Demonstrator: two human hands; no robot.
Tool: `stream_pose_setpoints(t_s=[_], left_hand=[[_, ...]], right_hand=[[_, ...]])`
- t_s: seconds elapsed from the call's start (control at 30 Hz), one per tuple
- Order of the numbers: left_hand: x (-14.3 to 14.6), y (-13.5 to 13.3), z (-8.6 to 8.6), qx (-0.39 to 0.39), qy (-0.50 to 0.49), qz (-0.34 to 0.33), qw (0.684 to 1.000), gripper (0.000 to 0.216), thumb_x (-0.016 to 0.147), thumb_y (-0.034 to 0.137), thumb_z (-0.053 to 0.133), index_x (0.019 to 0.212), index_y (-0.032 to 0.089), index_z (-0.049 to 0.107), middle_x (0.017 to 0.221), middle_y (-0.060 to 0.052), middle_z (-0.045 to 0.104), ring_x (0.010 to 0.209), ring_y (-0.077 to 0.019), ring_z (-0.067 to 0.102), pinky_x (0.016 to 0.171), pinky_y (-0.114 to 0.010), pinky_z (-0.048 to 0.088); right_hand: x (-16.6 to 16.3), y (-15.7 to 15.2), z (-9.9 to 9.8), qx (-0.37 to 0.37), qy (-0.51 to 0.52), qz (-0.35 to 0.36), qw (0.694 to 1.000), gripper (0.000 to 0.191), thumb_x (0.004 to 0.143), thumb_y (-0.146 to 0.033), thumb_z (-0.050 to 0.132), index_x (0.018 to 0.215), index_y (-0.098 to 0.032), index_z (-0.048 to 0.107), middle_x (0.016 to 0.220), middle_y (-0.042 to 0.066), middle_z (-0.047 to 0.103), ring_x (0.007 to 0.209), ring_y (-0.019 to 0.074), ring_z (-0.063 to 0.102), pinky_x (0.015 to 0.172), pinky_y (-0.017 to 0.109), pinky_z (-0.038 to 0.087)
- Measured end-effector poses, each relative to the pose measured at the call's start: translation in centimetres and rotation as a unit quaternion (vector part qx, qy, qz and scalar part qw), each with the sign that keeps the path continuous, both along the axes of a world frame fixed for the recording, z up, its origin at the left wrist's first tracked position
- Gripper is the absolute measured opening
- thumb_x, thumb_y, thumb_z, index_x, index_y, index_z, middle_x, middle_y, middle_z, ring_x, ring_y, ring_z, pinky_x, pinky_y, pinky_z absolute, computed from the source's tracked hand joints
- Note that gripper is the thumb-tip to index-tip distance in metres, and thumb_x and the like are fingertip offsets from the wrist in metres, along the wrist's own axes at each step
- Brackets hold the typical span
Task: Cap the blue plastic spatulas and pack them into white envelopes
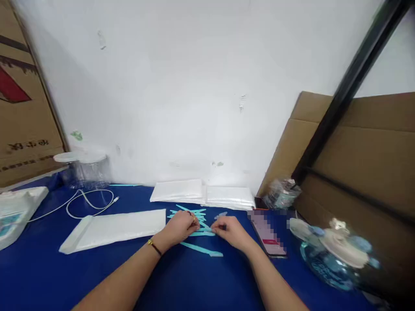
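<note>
Several slim turquoise eyebrow razors (202,250) lie loosely piled and crossed on the blue tabletop in front of me. My left hand (182,225) comes in over the pile with its fingers pinched at a razor. On its right, my right hand (231,230) pinches thumb and forefinger at the razor's other end, so the two hands sit a short gap apart. Fingers hide part of the pile and the exact grips. Just behind my right hand is a small translucent piece (221,215). A white padded mailer (121,229) lies flat to the left of my left hand.
Stacks of white mailers (177,190) rest against the wall. A phone (266,232) and a clear blue bottle (335,255) are at right. Lidded clear jars (94,170), a white cable (69,211) and a white device (24,209) occupy the left. Cardboard (366,160) stands at right.
</note>
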State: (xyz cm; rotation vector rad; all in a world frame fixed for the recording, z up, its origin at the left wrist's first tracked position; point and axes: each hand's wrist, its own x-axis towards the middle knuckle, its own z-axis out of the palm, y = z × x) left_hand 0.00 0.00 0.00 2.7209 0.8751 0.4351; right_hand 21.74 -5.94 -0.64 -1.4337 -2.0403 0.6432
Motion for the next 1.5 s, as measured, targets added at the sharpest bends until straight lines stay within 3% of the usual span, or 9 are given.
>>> stream_pose_setpoints(t_s=[0.1,0.2,0.37,0.5,0.63,0.83,1.27,1.5], left_hand=[[-0.4,0.4,0.1,-0.019,0.009,0.022,1.0,0.013,0.082,0.03,0.052,0.082,0.024,0.064,0.079,0.002,0.065,0.077,-0.0142,0.057,0.071,-0.024,0.035],[-1.0,1.3,-0.1,0.012,0.01,0.09,0.996,0.015,0.079,0.03,0.056,0.091,0.024,0.062,0.09,0.0,0.063,0.087,-0.0168,0.056,0.074,-0.025,0.036],[-1.6,2.5,-0.8,0.055,0.04,0.152,0.986,0.014,0.078,0.028,0.056,0.091,0.024,0.061,0.093,-0.002,0.061,0.094,-0.0198,0.054,0.075,-0.029,0.035],[-1.4,2.3,-0.6,0.063,0.055,0.143,0.986,0.011,0.081,0.025,0.051,0.082,0.022,0.062,0.085,-0.002,0.061,0.086,-0.0183,0.055,0.07,-0.029,0.033],[-1.2,1.9,0.0,0.083,0.049,0.144,0.985,0.022,0.085,0.023,0.041,0.074,0.02,0.06,0.079,-0.003,0.061,0.08,-0.0175,0.054,0.067,-0.028,0.032],[-0.8,1.4,0.5,0.089,0.011,0.114,0.989,0.023,0.086,0.022,0.04,0.076,0.02,0.061,0.079,-0.003,0.062,0.081,-0.0172,0.053,0.07,-0.028,0.032],[0.0,0.3,0.9,0.089,0.007,0.088,0.992,0.021,0.088,0.026,0.043,0.078,0.021,0.061,0.081,-0.001,0.061,0.082,-0.0163,0.053,0.07,-0.028,0.031],[0.3,0.0,0.4,0.068,0.017,0.029,0.997,0.021,0.088,0.032,0.045,0.079,0.023,0.062,0.08,0.0,0.063,0.084,-0.0168,0.054,0.073,-0.028,0.032]], right_hand=[[1.4,0.0,0.5,0.027,0.002,-0.02,0.999,0.017,0.078,-0.025,0.054,0.082,-0.02,0.071,0.079,0.003,0.068,0.071,0.0167,0.06,0.063,0.025,0.043],[3.3,0.2,0.7,0.059,-0.026,-0.083,0.995,0.018,0.077,-0.02,0.052,0.081,-0.019,0.069,0.08,0.004,0.068,0.073,0.0176,0.059,0.065,0.026,0.043],[5.4,0.4,0.1,0.044,-0.11,-0.111,0.987,0.018,0.068,-0.015,0.056,0.081,-0.02,0.067,0.08,0.003,0.065,0.072,0.0182,0.058,0.066,0.027,0.042],[4.6,0.6,-0.3,0.058,-0.138,-0.103,0.983,0.016,0.07,-0.017,0.056,0.082,-0.021,0.067,0.085,0.003,0.062,0.074,0.0173,0.057,0.068,0.027,0.042],[3.6,0.7,-0.4,0.087,-0.117,-0.094,0.985,0.012,0.077,-0.017,0.052,0.075,-0.02,0.064,0.084,0.003,0.062,0.075,0.0162,0.057,0.068,0.026,0.041],[2.4,0.7,-0.4,0.09,-0.003,-0.091,0.992,0.013,0.081,-0.025,0.052,0.081,-0.021,0.065,0.075,0.001,0.064,0.069,0.015,0.057,0.062,0.023,0.041],[0.8,0.6,-0.2,0.096,-0.015,-0.071,0.993,0.012,0.081,-0.024,0.056,0.08,-0.021,0.067,0.073,0.002,0.063,0.066,0.0144,0.056,0.061,0.024,0.04],[0.9,0.3,0.1,0.076,-0.022,-0.025,0.997,0.014,0.081,-0.025,0.055,0.081,-0.021,0.069,0.078,0.003,0.065,0.071,0.0154,0.058,0.065,0.025,0.042]])
